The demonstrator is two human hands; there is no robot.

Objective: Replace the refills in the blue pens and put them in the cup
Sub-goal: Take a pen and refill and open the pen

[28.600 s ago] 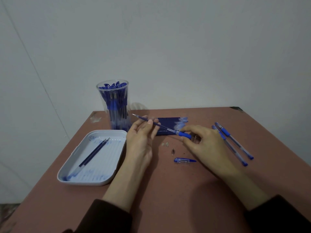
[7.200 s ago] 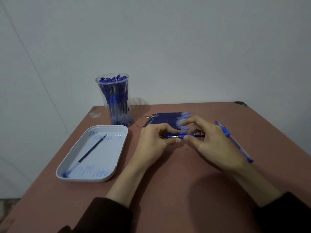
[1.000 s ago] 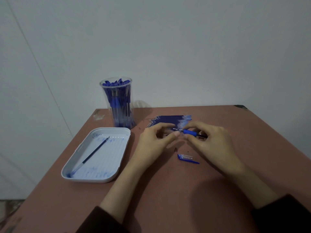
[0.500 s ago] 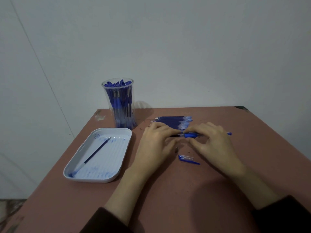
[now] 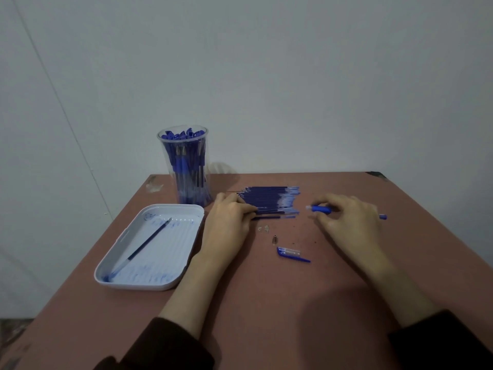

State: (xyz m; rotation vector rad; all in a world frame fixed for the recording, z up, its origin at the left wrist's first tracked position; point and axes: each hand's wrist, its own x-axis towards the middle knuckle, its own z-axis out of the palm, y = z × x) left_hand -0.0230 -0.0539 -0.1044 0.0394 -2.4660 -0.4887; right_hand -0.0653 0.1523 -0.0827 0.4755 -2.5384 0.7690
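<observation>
My right hand (image 5: 346, 222) grips a blue pen barrel (image 5: 320, 208) by its rubber grip, and the barrel's far end sticks out to the right of the hand. The barrel's front has no tip on it. My left hand (image 5: 226, 220) is at the left end of the row of blue refills (image 5: 269, 200), and its thumb and fingers pinch the end of one refill at the near edge. The clear cup (image 5: 184, 166), full of blue pens, stands at the back left.
A pen cap (image 5: 290, 253), a small metal tip (image 5: 274, 239) and tiny clear bits (image 5: 264, 228) lie between my hands. The white tray (image 5: 176, 206) at the left holds one used refill (image 5: 149, 240). The table's left edge runs close beside the tray.
My hands have parted. The left hand let go of the pen and moved left to the refill row, while the right hand carried the barrel to the right.
</observation>
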